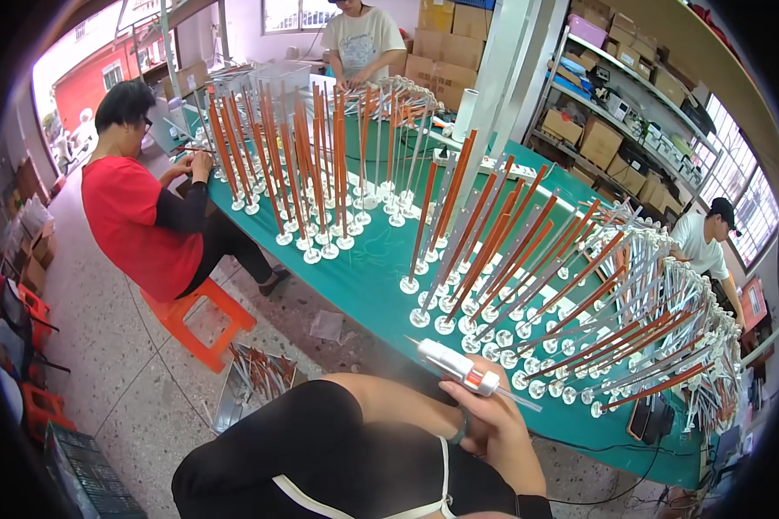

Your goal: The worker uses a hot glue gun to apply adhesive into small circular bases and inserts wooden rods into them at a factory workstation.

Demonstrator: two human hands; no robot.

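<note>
My right hand (499, 422) grips a white handheld tool (459, 367), a glue gun by its look. Its thin tip points up and left, and a clear stick comes out of its back. My left forearm crosses my lap, with a green band at the wrist. Most of my left hand (471, 445) is hidden behind the right one, so its fingers cannot be made out. Just beyond the tool, many round white bases (485, 333) stand on the green table (376, 298), carrying upright or leaning brown strips (480, 251) and grey strips.
A second cluster of brown strips (320, 164) stands farther left. A person in red (138, 216) sits on an orange stool (201, 324); two others work beyond the table. A box of strips (255, 385) is on the floor. A dark device (649, 419) with cables lies at the right.
</note>
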